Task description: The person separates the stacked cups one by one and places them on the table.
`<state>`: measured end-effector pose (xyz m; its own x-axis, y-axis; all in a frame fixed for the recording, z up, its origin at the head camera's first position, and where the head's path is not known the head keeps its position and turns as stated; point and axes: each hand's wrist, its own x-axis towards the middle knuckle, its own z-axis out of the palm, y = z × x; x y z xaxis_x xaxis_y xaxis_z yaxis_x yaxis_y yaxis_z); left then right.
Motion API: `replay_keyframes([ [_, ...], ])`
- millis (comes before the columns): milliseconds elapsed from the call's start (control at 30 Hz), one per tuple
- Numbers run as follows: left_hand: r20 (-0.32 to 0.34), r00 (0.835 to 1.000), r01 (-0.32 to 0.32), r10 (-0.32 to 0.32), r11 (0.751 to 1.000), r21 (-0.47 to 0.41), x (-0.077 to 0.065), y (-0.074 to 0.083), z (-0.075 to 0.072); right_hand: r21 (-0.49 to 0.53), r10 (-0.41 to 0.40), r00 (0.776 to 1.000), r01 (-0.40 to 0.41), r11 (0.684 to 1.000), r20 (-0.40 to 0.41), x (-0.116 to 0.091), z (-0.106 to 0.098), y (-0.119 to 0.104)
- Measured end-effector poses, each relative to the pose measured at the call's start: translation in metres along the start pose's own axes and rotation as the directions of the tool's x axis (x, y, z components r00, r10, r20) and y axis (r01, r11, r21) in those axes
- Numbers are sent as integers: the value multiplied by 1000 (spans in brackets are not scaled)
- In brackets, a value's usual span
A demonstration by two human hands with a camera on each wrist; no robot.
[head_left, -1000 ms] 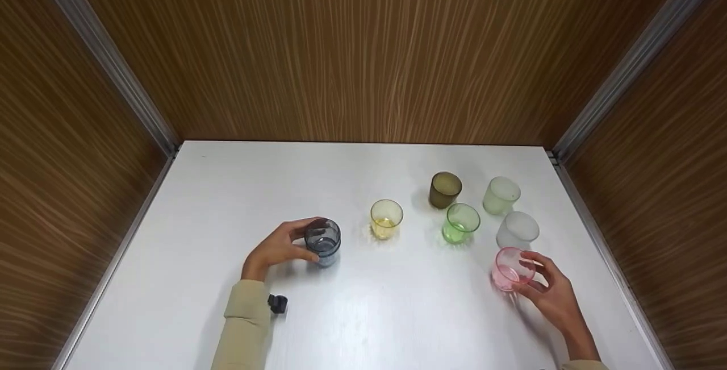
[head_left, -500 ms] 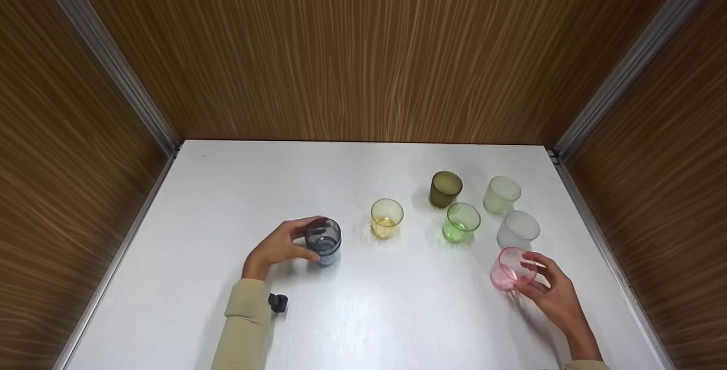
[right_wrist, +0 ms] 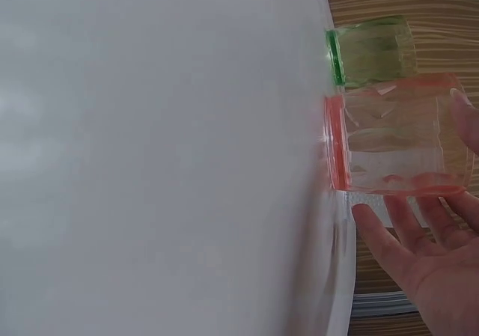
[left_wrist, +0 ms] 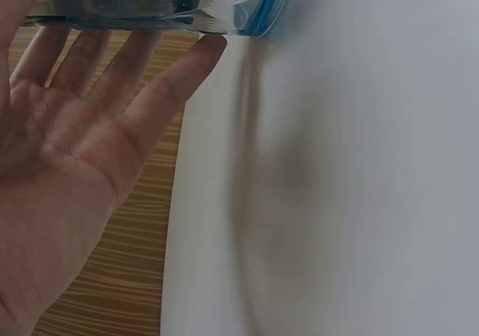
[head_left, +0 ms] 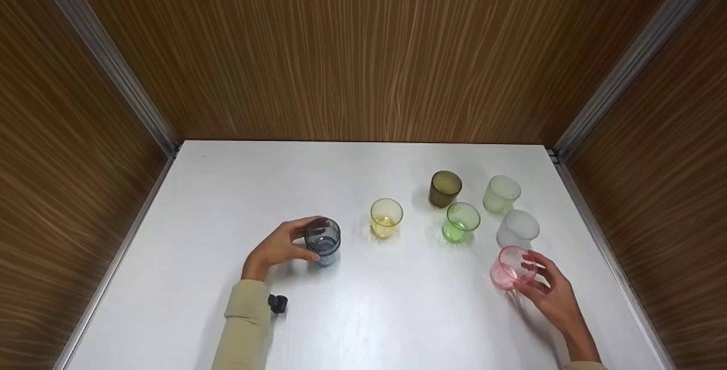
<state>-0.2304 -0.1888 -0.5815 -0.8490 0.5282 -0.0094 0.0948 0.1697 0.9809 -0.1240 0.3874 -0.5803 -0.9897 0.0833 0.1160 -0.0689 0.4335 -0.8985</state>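
At centre left in the head view, my left hand (head_left: 282,243) holds a smoky blue-grey glass (head_left: 325,252) between thumb and fingers. A second line runs round it below the rim; I cannot tell whether it is two nested glasses. In the left wrist view, fingers rest along the wall of the glass (left_wrist: 127,10), whose base is bluer. My right hand (head_left: 554,293) grips a pink clear glass (head_left: 505,276) by its rim side, at the right. The right wrist view shows the pink glass (right_wrist: 397,145) upright, its base at or close to the tabletop.
Just behind the pink glass stands a frosted white glass (head_left: 517,229), and behind that a frosted pale green one (head_left: 501,195). A clear green glass (head_left: 459,225), a dark olive glass (head_left: 445,191) and a yellow glass (head_left: 385,221) stand upright on the white table (head_left: 363,313). Wood-grain panels (head_left: 363,52) enclose it.
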Motion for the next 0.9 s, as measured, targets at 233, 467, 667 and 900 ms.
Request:
replay_keyframes([
  [233, 4, 1000, 4, -3, 1000, -14, 1, -1, -1, -43, 21, 1000, -21, 999, -5, 0, 1, -2],
  [467, 4, 1000, 7, -7, 1000, -19, 0, -3, 0, -66, 10, 1000, -10, 998, -11, -1, 1, -3],
  [667, -7, 1000, 5, -5, 1000, -24, 0, -2, 0, -90, -5, 1000, 4, 996, -15, -1, -2, -7],
  [900, 6, 1000, -12, 12, 999, -37, -2, 1, 1, -82, -111, 971, 96, 992, -210, 4, 0, -18],
])
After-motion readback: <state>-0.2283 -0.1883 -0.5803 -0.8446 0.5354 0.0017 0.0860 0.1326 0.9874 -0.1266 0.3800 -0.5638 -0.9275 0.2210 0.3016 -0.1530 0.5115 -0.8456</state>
